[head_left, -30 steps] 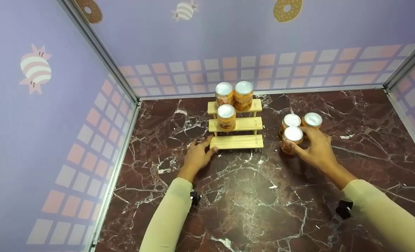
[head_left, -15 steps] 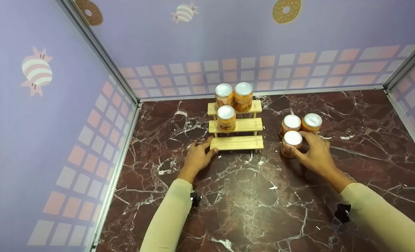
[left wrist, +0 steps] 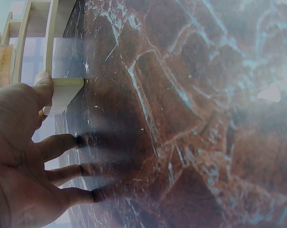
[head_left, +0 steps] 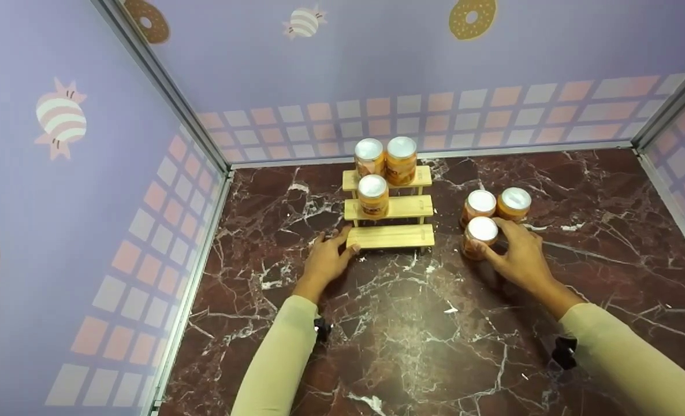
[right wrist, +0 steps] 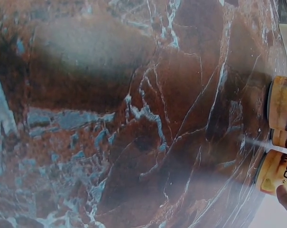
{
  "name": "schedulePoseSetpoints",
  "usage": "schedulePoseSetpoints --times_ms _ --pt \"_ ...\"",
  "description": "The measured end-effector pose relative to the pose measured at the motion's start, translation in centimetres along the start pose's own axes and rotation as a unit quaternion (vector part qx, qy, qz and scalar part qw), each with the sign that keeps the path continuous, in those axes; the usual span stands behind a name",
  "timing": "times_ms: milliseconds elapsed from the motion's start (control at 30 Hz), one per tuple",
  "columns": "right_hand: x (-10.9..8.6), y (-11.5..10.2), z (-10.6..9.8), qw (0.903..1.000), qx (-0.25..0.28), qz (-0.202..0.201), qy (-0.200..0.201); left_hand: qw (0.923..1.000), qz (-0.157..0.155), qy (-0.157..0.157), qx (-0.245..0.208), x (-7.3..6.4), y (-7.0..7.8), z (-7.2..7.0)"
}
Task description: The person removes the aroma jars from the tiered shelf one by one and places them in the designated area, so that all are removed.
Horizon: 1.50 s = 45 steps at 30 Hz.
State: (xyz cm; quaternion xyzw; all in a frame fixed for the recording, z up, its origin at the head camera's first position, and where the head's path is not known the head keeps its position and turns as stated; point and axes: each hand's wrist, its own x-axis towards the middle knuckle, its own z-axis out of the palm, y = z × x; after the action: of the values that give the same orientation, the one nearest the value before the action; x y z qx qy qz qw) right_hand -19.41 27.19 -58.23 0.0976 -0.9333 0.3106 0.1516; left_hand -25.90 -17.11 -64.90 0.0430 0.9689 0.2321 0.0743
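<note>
In the head view, my left hand [head_left: 326, 263] holds the left end of the lowest step of a three-step wooden stand [head_left: 394, 236], thumb in front and index finger behind. The left wrist view shows the thumb against the pale stand [left wrist: 65, 90] while other fingertips meet the tabletop. To the right, my right hand [head_left: 521, 257] grips an orange can with a white top [head_left: 481, 237] between thumb and fingers. Two similar cans stand just behind it, one at left [head_left: 481, 203] and one at right [head_left: 514, 201]. The right wrist view shows the gripped can [right wrist: 275, 173] at its edge.
Two cans [head_left: 386, 162] stand side by side on the stand's top step, and one can [head_left: 373, 196] is at the left of the middle step. Purple patterned walls [head_left: 319, 63] border the dark marbled table [head_left: 412, 335] at the back and sides.
My right hand has drawn its can slightly toward me, away from the two behind it; over the last half second it barely moves. My left hand keeps its place on the stand.
</note>
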Motion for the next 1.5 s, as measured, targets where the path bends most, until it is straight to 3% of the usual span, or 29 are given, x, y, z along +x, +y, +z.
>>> schedulePoseSetpoints --times_ms 333,367,500,867,1200,1500 --pt "-0.1 0.1 -0.1 0.9999 -0.002 0.007 -0.013 0.9997 -0.005 -0.005 -0.023 -0.4 0.5 -0.4" --pt "0.0 0.0 -0.2 0.9999 -0.003 0.008 -0.015 0.9998 -0.004 -0.004 -0.017 -0.9 0.9 -1.0" --pt "0.2 0.0 -0.4 0.9998 -0.003 0.003 -0.021 0.9997 0.005 0.004 -0.024 -1.3 1.1 -1.2" --pt "0.8 -0.7 -1.7 0.999 0.011 -0.034 -0.026 0.9999 0.009 0.007 -0.006 -0.1 -0.1 0.0" --pt "2.5 -2.1 -2.8 0.9985 0.006 -0.052 -0.016 0.9999 0.012 0.009 -0.005 -0.2 -0.1 0.1" --pt "4.5 -3.7 -2.0 0.9979 0.005 -0.065 -0.005 0.9996 -0.005 0.005 -0.026 -0.4 0.2 -0.3"
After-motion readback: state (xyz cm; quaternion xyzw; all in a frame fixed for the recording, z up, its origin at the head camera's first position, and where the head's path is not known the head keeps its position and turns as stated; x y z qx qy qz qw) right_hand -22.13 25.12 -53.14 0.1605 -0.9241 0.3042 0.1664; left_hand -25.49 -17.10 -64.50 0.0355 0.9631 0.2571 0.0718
